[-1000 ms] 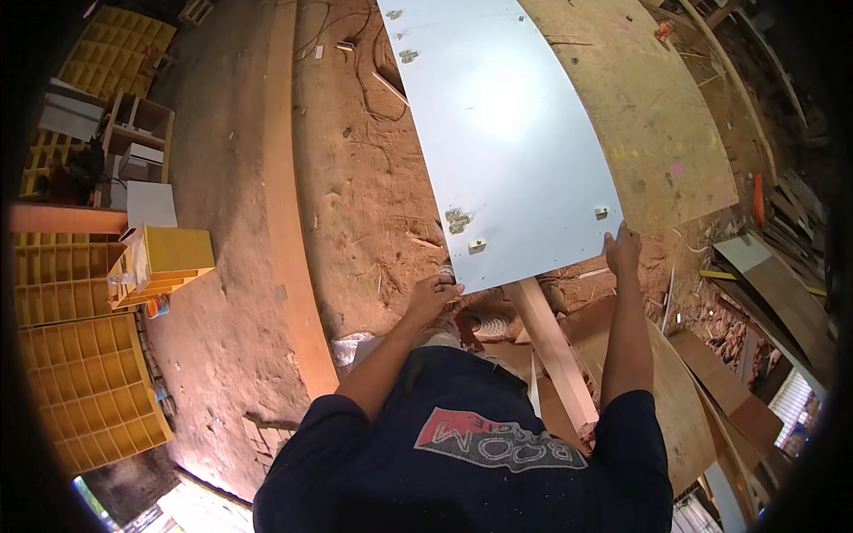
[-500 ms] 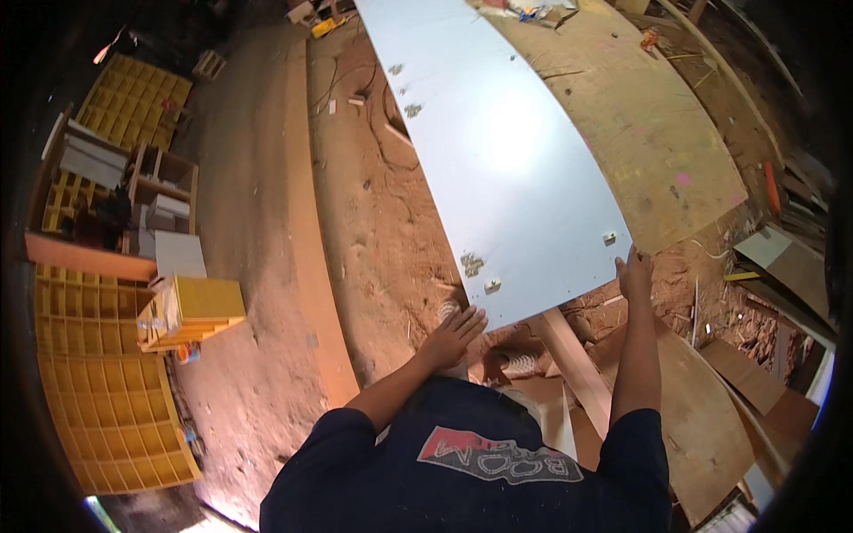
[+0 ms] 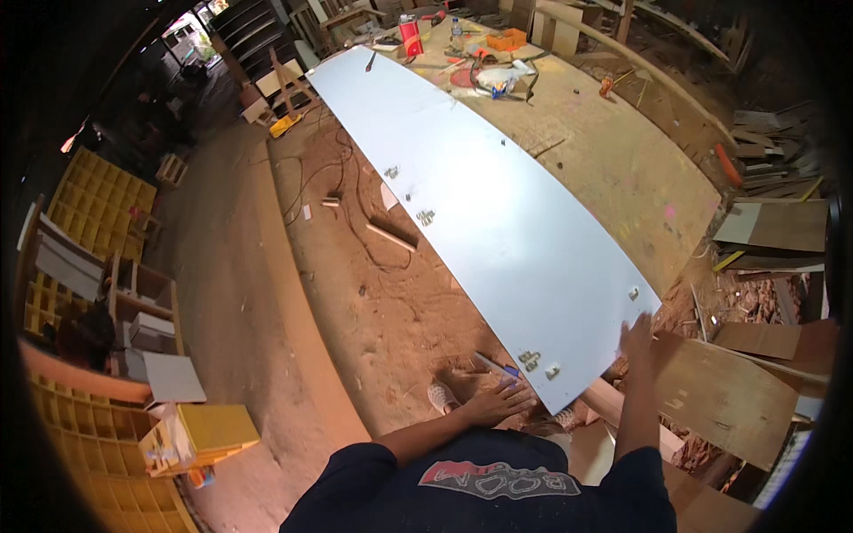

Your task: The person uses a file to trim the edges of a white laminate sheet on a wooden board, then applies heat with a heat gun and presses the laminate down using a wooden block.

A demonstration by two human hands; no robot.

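Observation:
A long white panel (image 3: 506,222) stretches from my body to the far end of the workbench. Metal hinges (image 3: 529,361) and small fittings (image 3: 633,292) sit near its edges. My right hand (image 3: 636,339) grips the near end by the right corner, thumb on top; the fingers beneath are hidden. My left hand (image 3: 499,404) is open, fingers stretched out, beside the near left corner. Whether its fingertips touch the panel, I cannot tell. A blue-handled tool (image 3: 499,366) shows just past the left hand, below the panel's edge.
The stained wooden worktop (image 3: 622,186) carries a red can (image 3: 410,37), a bottle (image 3: 457,34) and an orange tray (image 3: 506,40). Cables (image 3: 360,209) and wood offcuts lie on the dusty floor at left. Board scraps (image 3: 724,400) lean at right; yellow compartment racks (image 3: 98,204) stand far left.
The view has tilted up, showing the bench's far end. The panel's near end sits lower and further right. My right hand has shifted inward from the corner; my left hand is lower.

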